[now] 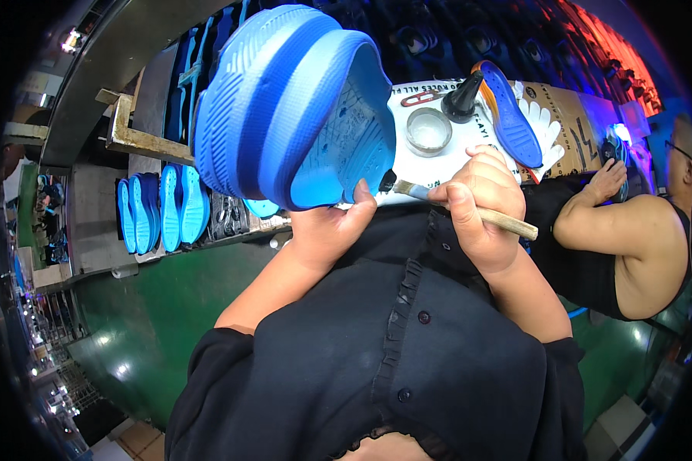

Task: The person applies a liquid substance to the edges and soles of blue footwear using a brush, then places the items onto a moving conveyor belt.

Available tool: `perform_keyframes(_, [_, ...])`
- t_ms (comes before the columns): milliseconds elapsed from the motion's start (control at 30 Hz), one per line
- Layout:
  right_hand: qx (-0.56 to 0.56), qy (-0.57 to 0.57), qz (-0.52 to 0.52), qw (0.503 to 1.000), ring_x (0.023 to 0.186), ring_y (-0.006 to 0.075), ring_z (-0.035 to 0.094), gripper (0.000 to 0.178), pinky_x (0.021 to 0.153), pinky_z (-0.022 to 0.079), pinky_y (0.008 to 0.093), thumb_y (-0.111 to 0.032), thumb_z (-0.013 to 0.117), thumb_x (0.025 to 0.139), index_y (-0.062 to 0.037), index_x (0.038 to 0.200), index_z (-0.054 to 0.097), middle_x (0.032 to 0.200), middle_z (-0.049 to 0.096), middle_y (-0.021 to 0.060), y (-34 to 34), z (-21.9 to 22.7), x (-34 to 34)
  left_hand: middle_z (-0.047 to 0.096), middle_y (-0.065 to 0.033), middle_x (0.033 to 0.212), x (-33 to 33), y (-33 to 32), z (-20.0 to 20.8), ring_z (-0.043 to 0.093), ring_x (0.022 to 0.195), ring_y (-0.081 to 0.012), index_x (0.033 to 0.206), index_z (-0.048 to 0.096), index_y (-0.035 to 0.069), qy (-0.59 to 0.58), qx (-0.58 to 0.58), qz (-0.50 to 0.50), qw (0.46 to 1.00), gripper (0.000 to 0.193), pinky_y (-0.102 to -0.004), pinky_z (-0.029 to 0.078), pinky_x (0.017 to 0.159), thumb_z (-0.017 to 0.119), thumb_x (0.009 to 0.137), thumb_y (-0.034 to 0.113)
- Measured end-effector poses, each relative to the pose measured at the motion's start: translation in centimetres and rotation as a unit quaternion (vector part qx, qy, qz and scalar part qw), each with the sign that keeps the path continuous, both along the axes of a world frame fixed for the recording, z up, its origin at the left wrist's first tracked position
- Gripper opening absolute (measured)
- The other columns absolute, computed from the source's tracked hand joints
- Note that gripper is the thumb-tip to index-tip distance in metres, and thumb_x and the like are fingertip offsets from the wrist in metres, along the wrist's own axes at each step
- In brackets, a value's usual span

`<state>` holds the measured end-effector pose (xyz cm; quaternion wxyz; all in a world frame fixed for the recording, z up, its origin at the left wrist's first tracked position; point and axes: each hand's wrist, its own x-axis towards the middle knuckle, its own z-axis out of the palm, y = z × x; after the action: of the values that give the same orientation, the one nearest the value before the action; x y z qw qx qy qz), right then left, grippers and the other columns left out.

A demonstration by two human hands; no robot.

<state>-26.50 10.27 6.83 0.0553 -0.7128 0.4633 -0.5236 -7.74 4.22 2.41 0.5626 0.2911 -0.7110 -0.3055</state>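
My left hand (334, 227) grips the lower edge of a large blue shoe sole (242, 115), its thumb pressed against the rim. The sole is tilted so that its hollow inner side faces right; its outer wall is ribbed and textured. In my right hand (484, 196) is a brush (511, 223), fingers wrapped round its wooden handle. The brush's dark bristle tip meets or nearly meets the sole's edge beside my left thumb; I cannot tell if they touch. Beyond my right hand stands a small round cup (429, 131) on a white printed sheet (407, 165).
Behind the cup are a black cone-topped bottle (462, 101), a red-handled tool (420, 99), a blue and orange sole (513, 115) and white gloves (547, 131). Light blue soles (183, 203) stand at left below a wooden bracket (150, 144). A co-worker (630, 223) sits at right.
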Motion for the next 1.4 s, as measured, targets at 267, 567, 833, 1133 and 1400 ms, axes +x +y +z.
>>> perform_keyframes(267, [-0.016, 0.038, 0.011, 0.999, 0.051, 0.0214, 0.047, 0.017, 0.064, 0.036, 0.0326, -0.017, 0.067, 0.075, -0.0064, 0.062, 0.062, 0.054, 0.052, 0.0031, -0.4, 0.1, 1.0, 0.061, -0.012, 0.079, 0.8, -0.2, -0.1, 0.06, 0.067, -0.023, 0.087, 0.06, -0.003, -0.103, -0.012, 0.011, 0.995, 0.015, -0.0321, 0.046, 0.06, 0.063, 0.072, 0.001])
perform_keyframes(567, [-0.005, -0.057, 0.031, 0.998, 0.055, 0.0209, 0.047, 0.019, 0.063, 0.036, 0.0321, -0.015, 0.064, 0.079, -0.0049, 0.063, 0.06, 0.058, 0.053, 0.0042, -0.6, -0.1, 0.5, 0.062, -0.01, 0.092, 1.6, -0.1, -2.8, 0.061, 0.08, -0.018, 0.099, 0.057, -0.003, -0.074, -0.016, -0.005, 0.997, 0.026, -0.0277, 0.048, 0.072, 0.062, 0.074, -0.005])
perform_keyframes(833, [-0.026, 0.06, -0.017, 0.998, 0.051, 0.0205, 0.044, 0.016, 0.062, 0.034, 0.0326, -0.009, 0.066, 0.072, -0.0063, 0.058, 0.057, 0.054, 0.05, 0.0032, 0.3, 0.4, 0.8, 0.059, -0.0118, 0.1, 1.4, 0.0, -0.9, 0.059, 0.088, -0.0199, 0.109, 0.051, -0.003, -0.073, -0.026, -0.022, 0.997, 0.035, -0.0297, 0.046, 0.079, 0.062, 0.076, -0.002])
perform_keyframes(1133, [-0.051, -0.016, -0.082, 0.995, 0.054, 0.0236, 0.05, 0.018, 0.058, 0.037, 0.0335, -0.008, 0.061, 0.072, -0.0054, 0.056, 0.053, 0.056, 0.051, 0.0065, 1.4, -0.8, -2.5, 0.053, -0.0146, 0.112, 0.7, -0.6, 3.2, 0.056, 0.098, -0.0231, 0.122, 0.039, -0.003, -0.042, 0.086, -0.005, 0.995, 0.05, -0.033, 0.045, 0.086, 0.061, 0.078, 0.001])
perform_keyframes(1400, [-0.091, -0.096, -0.174, 0.976, 0.053, 0.0264, 0.047, 0.024, 0.056, 0.035, 0.0355, -0.006, 0.061, 0.077, -0.0063, 0.054, 0.052, 0.054, 0.049, 0.0084, 3.0, -1.5, -7.6, 0.059, -0.0157, 0.098, -2.9, -2.1, 12.0, 0.06, 0.058, -0.0166, 0.126, 0.034, -0.006, -0.005, 0.51, -0.355, 0.784, 0.072, -0.024, 0.046, 0.039, 0.07, 0.067, 0.016])
